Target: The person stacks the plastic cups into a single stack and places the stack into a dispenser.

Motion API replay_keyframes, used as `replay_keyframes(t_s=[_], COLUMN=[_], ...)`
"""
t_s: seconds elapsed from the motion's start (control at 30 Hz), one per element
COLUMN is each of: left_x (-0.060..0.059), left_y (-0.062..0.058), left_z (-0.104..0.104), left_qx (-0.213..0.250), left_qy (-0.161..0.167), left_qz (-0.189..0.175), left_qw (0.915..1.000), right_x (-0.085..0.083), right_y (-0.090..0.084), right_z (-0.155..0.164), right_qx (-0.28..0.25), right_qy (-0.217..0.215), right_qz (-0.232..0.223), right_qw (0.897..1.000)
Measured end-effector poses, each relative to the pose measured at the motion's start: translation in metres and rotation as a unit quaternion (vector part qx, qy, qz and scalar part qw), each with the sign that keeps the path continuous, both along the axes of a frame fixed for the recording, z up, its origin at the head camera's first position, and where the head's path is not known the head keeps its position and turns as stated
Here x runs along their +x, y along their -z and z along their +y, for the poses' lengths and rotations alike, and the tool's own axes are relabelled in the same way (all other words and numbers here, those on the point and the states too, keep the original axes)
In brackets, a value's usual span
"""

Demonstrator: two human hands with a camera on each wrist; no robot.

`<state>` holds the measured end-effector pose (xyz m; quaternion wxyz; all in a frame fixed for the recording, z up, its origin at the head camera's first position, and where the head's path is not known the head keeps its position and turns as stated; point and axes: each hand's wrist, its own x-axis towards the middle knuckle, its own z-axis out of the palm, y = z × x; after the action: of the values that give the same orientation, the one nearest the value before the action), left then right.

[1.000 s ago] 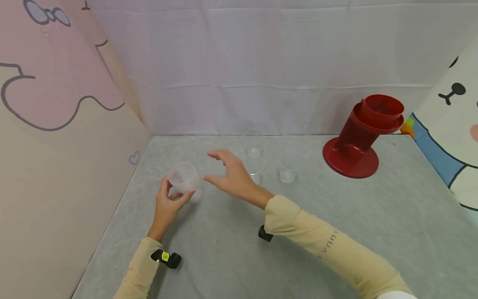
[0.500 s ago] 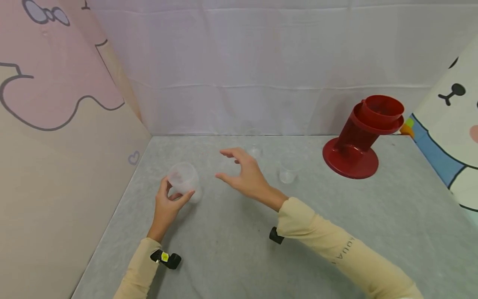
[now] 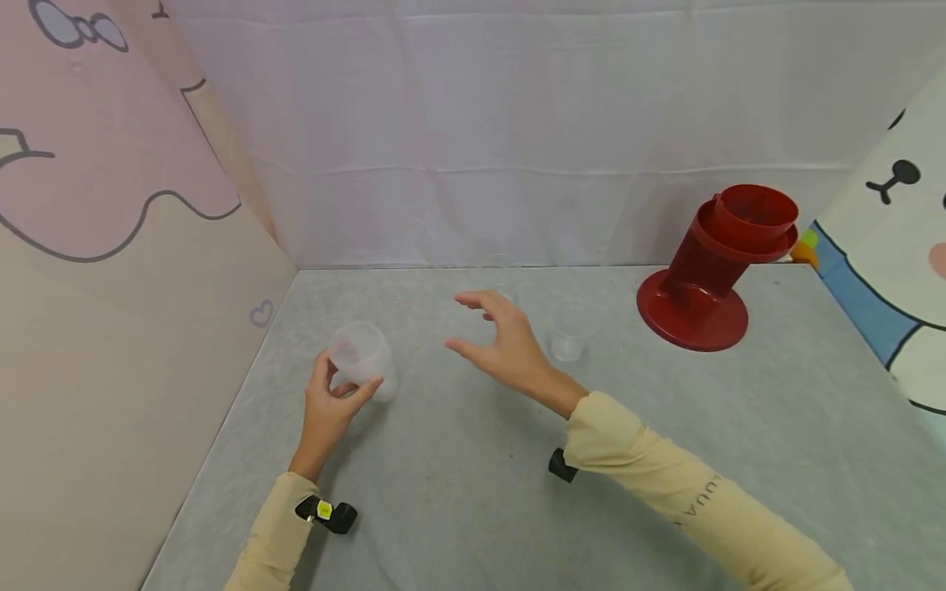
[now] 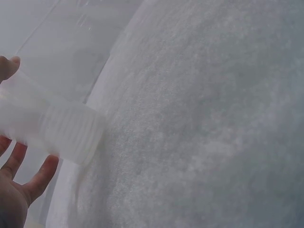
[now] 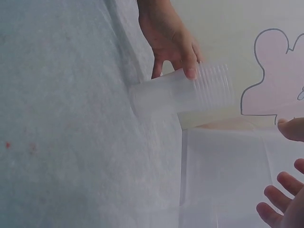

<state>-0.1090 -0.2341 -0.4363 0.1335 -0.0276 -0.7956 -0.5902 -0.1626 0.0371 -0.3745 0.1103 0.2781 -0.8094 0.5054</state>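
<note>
At the far left stands a beige side panel with a pink cartoon shape (image 3: 111, 164) outlined in grey. Just right of it, the left hand (image 3: 328, 410) curls its thumb and fingers around a frosted, translucent plastic cup (image 3: 362, 359) with a ribbed rim; the cup is tilted, its base low against the grey cloth-covered table (image 3: 458, 492), its mouth raised toward the camera. In the left wrist view the fingertips (image 4: 45, 171) wrap under the cup's ribbed band. The right hand (image 3: 510, 349) hovers above the table, well apart from the left, its fingers spread and loosely bent, holding nothing. Just right of that hand stands a small clear plastic cup (image 3: 571, 330), upright on the table and untouched. Farther right, near the back corner, a dark red plastic stand with a round base and a leaning tube (image 3: 713, 271) rests on the table, beside a white panel with a cartoon bear face (image 3: 902, 246).
</note>
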Motion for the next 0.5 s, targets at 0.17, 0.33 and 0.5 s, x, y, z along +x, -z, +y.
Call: replay_keyframes(t_s=[0.17, 0.33, 0.5], left_x=[0.0, -0.001, 0.0], left_y=[0.0, 0.001, -0.001], left_z=[0.0, 0.001, 0.001], left_qx=[0.002, 0.005, 0.0], left_qy=[0.002, 0.001, -0.001], left_qz=[0.003, 0.001, -0.012], left_qw=[1.0, 1.0, 0.9999], right_x=[0.001, 0.002, 0.002], right_y=[0.001, 0.004, 0.009], right_z=[0.005, 0.011, 0.015], right_qx=[-0.001, 0.0, -0.003], right_qy=[0.007, 0.016, 0.028], right_qz=[-0.002, -0.003, -0.005], right_qw=[1.0, 1.0, 1.0])
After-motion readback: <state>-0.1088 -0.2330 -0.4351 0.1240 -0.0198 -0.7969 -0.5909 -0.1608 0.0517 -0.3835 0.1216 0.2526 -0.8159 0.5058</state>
